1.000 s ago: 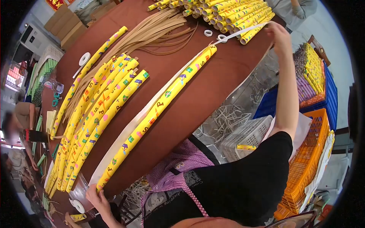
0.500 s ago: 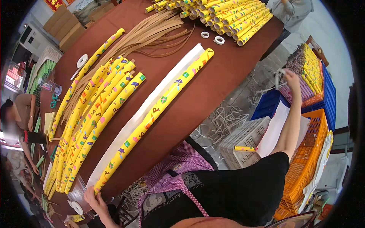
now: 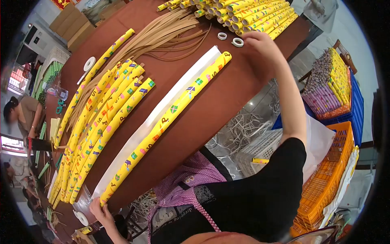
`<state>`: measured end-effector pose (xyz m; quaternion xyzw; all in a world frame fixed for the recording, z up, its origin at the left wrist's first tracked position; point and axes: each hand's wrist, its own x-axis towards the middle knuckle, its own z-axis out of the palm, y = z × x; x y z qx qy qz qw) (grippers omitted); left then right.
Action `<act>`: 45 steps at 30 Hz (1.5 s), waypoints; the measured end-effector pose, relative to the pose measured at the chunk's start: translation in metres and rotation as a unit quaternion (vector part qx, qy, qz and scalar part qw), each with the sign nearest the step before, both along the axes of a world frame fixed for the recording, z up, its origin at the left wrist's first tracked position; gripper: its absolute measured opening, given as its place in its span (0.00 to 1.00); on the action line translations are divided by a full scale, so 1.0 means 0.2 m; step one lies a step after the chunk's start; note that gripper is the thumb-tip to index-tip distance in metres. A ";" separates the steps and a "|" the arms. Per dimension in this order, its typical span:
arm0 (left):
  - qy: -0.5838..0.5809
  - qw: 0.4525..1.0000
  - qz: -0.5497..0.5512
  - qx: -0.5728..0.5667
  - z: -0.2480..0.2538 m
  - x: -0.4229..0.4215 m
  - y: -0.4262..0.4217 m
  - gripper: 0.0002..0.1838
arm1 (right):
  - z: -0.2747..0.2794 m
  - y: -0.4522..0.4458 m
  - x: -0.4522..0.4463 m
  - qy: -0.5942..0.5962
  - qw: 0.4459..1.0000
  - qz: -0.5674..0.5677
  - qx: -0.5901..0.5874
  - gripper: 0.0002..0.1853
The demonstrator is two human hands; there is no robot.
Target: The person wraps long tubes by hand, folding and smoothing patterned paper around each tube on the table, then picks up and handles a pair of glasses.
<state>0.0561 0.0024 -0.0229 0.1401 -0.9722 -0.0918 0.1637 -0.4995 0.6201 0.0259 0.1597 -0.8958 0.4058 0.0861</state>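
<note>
A slim, yellow printed paper tube (image 3: 165, 121), its flat white flap (image 3: 174, 95) exposed, is gripped at one end by the left hand (image 3: 98, 209) along the brown tabletop's (image 3: 195, 130) near edge; the right hand (image 3: 263, 47), its grip unclear, has been brought in from beyond that edge, beside a white tape ring (image 3: 237, 45).

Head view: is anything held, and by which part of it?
The left hand holds the long yellow printed paper roll by its lower-left end. Whether the right hand, near a small white tape ring, holds anything cannot be told.
</note>
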 end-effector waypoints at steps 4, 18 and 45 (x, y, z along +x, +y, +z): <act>0.007 1.000 -0.002 -0.006 -0.01 0.01 -0.01 0.19 | -0.09 -0.23 -0.21 -0.067 0.996 0.062 0.002 0.14; 0.008 1.000 0.003 -0.001 -0.01 0.00 0.01 0.20 | -0.03 -0.36 -0.15 -0.090 0.978 0.128 0.136 0.11; 0.010 1.000 0.016 -0.018 0.00 -0.02 0.04 0.20 | 0.09 -0.60 0.09 0.216 0.801 0.022 0.557 0.04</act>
